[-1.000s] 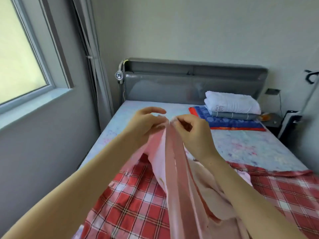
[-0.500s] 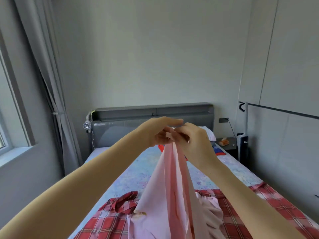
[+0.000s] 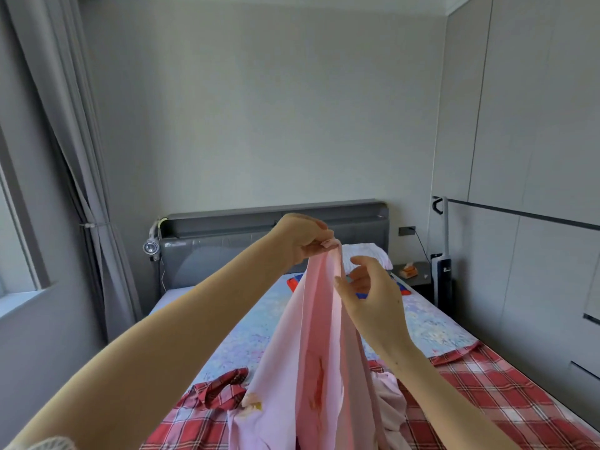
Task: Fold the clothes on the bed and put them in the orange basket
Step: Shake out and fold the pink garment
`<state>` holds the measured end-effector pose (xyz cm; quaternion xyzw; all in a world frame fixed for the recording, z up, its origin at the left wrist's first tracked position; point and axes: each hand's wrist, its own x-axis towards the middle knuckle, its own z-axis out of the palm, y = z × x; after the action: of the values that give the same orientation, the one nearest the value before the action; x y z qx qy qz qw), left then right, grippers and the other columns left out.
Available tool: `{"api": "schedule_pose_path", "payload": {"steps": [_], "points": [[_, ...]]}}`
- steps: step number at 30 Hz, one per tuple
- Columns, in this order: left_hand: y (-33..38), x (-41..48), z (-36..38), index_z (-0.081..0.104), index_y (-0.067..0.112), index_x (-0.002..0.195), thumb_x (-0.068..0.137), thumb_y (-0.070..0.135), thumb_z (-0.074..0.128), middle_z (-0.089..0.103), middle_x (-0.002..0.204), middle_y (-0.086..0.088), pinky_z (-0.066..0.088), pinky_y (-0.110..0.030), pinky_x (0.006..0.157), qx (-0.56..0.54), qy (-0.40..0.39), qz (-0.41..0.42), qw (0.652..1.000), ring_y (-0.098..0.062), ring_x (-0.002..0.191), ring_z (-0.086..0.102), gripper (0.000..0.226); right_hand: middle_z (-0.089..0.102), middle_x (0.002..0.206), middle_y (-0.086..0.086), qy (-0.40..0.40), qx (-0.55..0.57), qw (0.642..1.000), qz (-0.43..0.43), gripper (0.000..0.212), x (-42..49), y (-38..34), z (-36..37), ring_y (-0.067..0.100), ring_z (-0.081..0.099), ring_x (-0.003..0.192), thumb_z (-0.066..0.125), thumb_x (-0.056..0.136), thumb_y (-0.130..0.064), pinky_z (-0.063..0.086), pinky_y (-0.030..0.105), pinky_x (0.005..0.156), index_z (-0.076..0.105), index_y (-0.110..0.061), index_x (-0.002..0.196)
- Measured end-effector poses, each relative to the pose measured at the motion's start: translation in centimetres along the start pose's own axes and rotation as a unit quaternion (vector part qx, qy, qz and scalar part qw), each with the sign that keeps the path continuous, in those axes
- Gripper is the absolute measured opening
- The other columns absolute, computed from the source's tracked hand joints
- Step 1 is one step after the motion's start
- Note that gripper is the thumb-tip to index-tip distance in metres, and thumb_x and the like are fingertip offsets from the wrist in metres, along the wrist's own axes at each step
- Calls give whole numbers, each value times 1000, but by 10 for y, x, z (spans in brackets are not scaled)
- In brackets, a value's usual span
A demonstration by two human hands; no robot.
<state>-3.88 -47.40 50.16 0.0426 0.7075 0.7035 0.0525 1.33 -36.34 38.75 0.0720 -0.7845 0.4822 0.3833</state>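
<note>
Head view: the left hand (image 3: 300, 238) is raised at the centre of the frame. Its fingers (image 3: 326, 244) are curled and pinch the top end of the pink garment (image 3: 319, 336), so the cloth's upper tip sits right under those fingertips. The right hand (image 3: 373, 295) is just at 4 o'clock of that pinch. Its fingers (image 3: 362, 261) are loosely spread and grip nothing, and the thumb lies against the garment's right edge; I cannot tell whether it truly touches.

The garment hangs from the pinch with its long axis near upright. The narrow top points to 12 o'clock, and the wider lower part spreads towards 6 o'clock and runs out of frame. It is thin, smooth, pale pink cloth gathered into long lengthwise folds, with a small yellowish patch low on its left side.

Its lower end hangs in front of a red plaid shirt (image 3: 487, 388), a checked woven piece lying rumpled across the near part of the bed (image 3: 431, 323). The bed has a pale, blue-speckled sheet and a padded grey headboard (image 3: 227, 248) at 12 o'clock.
</note>
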Motion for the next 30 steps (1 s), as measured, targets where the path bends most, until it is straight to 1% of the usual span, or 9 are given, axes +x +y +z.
{"api": "schedule_pose_path", "payload": {"steps": [3,5,8,11,14,17,19,25,30], "points": [[9,1,8,56,2,75,82,-14,58,59,78,-16,58,-29,62,-14,-20,8,1000,-21,62,62,17,61,92,-5,39,-61,997,-9,40,-3,5,6,8,59,79,64,85,-39,47,17,72,52,-17,116],[17,1,13,56,1,75,82,-16,57,59,74,-15,57,-26,53,-44,-31,12,998,-18,52,63,18,62,89,-2,75,-110,991,-32,33,-1,10,11,11,59,74,63,87,-33,48,19,66,53,-14,112],[34,2,22,55,0,76,84,-16,53,58,75,-16,55,-23,45,-102,-41,23,994,-17,47,63,18,64,80,5,105,-173,979,-9,15,6,17,17,12,52,62,57,89,-14,30,9,51,58,-6,101],[55,0,30,54,-2,77,85,-17,50,57,76,-18,55,-24,46,-146,-50,57,986,-17,40,62,17,64,70,10,124,-182,975,9,20,7,23,16,11,44,55,49,90,-19,22,8,48,61,-3,86],[73,-2,34,54,-4,77,86,-18,49,57,74,-18,57,-27,50,-184,-58,86,977,-18,40,61,18,44,56,-13,144,-129,981,-11,27,3,18,7,5,39,44,54,93,-32,31,9,44,50,-18,70],[85,-1,34,57,-4,78,84,-18,51,58,73,-16,58,-31,58,-197,-54,102,974,-22,55,62,16,63,75,-8,224,-154,960,-73,38,2,16,-6,1,59,60,49,90,-44,37,4,57,62,-9,97],[89,0,35,57,-4,78,84,-17,52,59,74,-17,59,-31,57,-196,-51,104,974,-21,49,64,15,68,88,3,254,-199,939,-117,43,1,24,-12,10,63,69,52,86,-40,39,12,57,56,-4,110],[101,-3,44,57,-4,80,85,-16,51,58,75,-17,58,-32,58,-201,-41,101,973,-22,60,63,14,52,60,0,234,-294,907,-188,18,-1,42,-26,9,36,49,51,87,-26,17,11,48,53,-10,78],[108,-2,44,56,-3,73,84,-18,51,56,78,-15,56,-36,81,-199,-34,104,974,-26,87,62,19,49,44,0,100,-359,923,-96,26,-18,53,-26,8,28,40,43,81,-16,-1,5,55,58,-9,62]]}}
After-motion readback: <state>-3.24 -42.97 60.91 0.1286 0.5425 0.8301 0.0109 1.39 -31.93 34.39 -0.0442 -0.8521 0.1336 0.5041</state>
